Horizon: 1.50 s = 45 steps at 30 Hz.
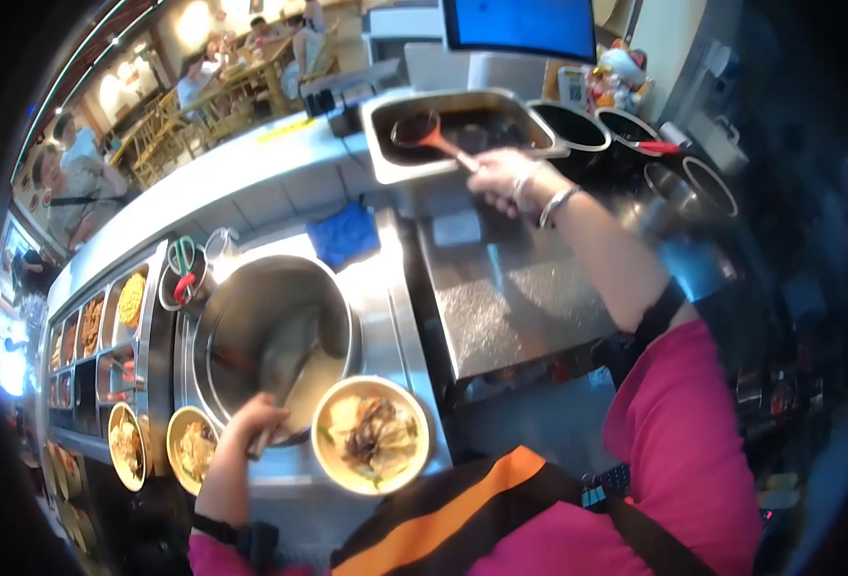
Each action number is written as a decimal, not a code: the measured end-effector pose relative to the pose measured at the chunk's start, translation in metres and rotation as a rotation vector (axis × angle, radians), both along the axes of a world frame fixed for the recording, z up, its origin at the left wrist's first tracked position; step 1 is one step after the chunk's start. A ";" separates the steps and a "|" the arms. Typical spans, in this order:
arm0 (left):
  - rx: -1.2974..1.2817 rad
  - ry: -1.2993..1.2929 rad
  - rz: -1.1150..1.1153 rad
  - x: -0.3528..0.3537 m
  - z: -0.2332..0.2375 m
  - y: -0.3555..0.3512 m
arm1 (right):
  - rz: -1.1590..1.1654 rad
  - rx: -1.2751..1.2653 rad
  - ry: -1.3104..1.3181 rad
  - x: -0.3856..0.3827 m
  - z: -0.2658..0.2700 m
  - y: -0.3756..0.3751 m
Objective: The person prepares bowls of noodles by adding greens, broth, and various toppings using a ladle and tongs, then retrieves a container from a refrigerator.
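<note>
Ladle tip: the cup of the red-handled ladle (pixel 451 151) is dark against the dark liquid in the steel pan (pixel 407 177), so I cannot tell whether it is dipped in or just above.
Big pot: the interior of the big pot (pixel 220 331) is smeared by blur; a dark shape inside it is hard to make out.
Left forearm: it covers part of the nearer yellow bowl (pixel 172 444) on that side.
Frame edges: the blue screen (pixel 520 27) is cut off at 12 o'clock, and the far right is dim.
Ladle and pan: from the right hand (pixel 512 182), the ladle's cup lies at 10 o'clock, within the pan's rim, and the pan spreads toward 11.
Pot and bowls: from the left hand (pixel 261 419), the pot opens at 12 o'clock; a filled bowl (pixel 424 440) stands near at 3, the nearer yellow bowl at 8.
Blue cloth: the cloth (pixel 344 235) lies past the pot, at 1 o'clock from the left hand.
Right hand: fingers wrapped round the ladle's handle, a bracelet (pixel 560 205) at the wrist.
Left hand: curled round a pale handle (pixel 258 444) whose end shows below the fist; where it leads is lost in the blur.
</note>
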<state>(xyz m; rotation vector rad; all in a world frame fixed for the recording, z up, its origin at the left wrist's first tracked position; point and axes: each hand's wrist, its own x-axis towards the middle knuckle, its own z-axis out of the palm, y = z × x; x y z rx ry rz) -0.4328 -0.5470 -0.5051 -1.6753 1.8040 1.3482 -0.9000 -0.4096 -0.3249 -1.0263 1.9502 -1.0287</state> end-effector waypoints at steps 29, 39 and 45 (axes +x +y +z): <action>0.367 0.022 0.261 0.003 0.047 0.010 | 0.149 0.143 0.267 -0.047 0.005 -0.025; 0.362 0.176 0.513 0.015 0.109 0.079 | 0.179 0.097 0.192 -0.061 0.001 -0.035; 0.426 0.258 0.558 0.029 0.118 0.094 | 0.219 0.124 0.209 -0.059 0.005 -0.036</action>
